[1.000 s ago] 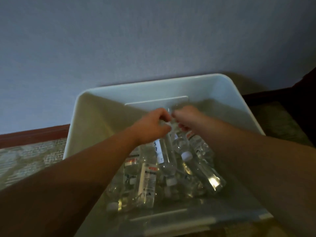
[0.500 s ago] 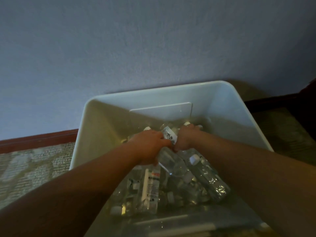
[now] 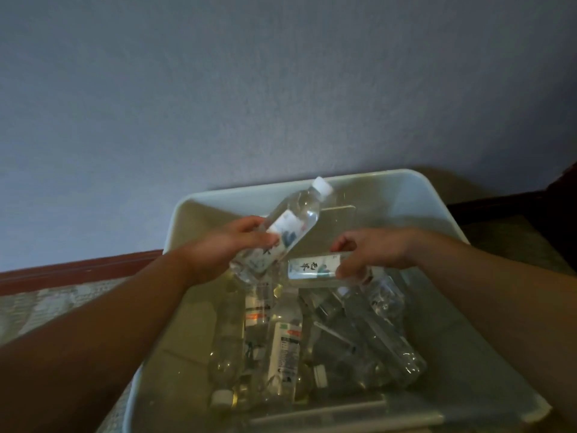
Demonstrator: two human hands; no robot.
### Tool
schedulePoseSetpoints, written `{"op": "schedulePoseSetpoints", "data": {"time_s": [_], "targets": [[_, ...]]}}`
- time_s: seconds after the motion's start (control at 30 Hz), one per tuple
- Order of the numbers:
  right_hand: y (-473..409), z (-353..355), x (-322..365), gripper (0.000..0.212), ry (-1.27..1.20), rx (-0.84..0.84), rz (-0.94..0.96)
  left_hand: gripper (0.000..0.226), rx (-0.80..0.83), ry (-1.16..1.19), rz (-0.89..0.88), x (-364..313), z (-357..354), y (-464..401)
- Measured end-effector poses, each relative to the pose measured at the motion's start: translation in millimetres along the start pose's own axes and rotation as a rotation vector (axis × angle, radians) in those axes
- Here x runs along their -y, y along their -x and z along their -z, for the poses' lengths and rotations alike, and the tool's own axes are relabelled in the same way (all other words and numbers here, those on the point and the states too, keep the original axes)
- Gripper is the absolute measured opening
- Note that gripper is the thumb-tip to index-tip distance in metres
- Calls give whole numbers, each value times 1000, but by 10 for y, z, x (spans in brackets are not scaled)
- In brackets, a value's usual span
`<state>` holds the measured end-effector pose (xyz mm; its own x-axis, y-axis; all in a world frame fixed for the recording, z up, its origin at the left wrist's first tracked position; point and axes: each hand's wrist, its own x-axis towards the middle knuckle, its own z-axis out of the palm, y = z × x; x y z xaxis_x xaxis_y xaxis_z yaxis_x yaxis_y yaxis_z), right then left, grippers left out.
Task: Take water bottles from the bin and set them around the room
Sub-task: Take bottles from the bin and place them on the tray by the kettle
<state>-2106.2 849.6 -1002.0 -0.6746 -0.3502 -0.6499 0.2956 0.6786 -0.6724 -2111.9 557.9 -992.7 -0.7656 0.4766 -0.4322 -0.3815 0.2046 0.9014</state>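
Note:
A pale plastic bin (image 3: 402, 182) stands on the floor against the wall, with several clear water bottles (image 3: 285, 357) lying in its bottom. My left hand (image 3: 224, 248) grips a clear white-capped bottle (image 3: 299, 214) by its labelled middle, tilted with the cap up and to the right, above the bin. My right hand (image 3: 371, 250) holds a second labelled bottle (image 3: 312, 268) lying roughly level just over the pile. The far end of that bottle is hidden under my fingers.
A bare grey-blue wall (image 3: 281, 89) rises right behind the bin. A dark red baseboard (image 3: 78, 270) runs along the left over patterned carpet (image 3: 46, 307). Dark furniture (image 3: 559, 214) sits at the right edge.
Both hands were down among the bottles in the bin. They have risen and parted, each now holding one bottle lifted off the pile.

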Motion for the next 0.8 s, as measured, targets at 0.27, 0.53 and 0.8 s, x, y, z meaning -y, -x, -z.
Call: {"op": "schedulePoseSetpoints", "data": {"time_s": [0.27, 0.53, 0.8], "targets": [[263, 318, 337, 46, -167, -260, 311, 53, -110, 498, -7, 37, -457, -143], [247, 128, 458, 20, -867, -569, 319, 57, -91, 686, -85, -172, -972, -255], [1155, 441, 868, 35, -692, -421, 271, 55, -65, 745, -107, -969, -1354, 190]]}}
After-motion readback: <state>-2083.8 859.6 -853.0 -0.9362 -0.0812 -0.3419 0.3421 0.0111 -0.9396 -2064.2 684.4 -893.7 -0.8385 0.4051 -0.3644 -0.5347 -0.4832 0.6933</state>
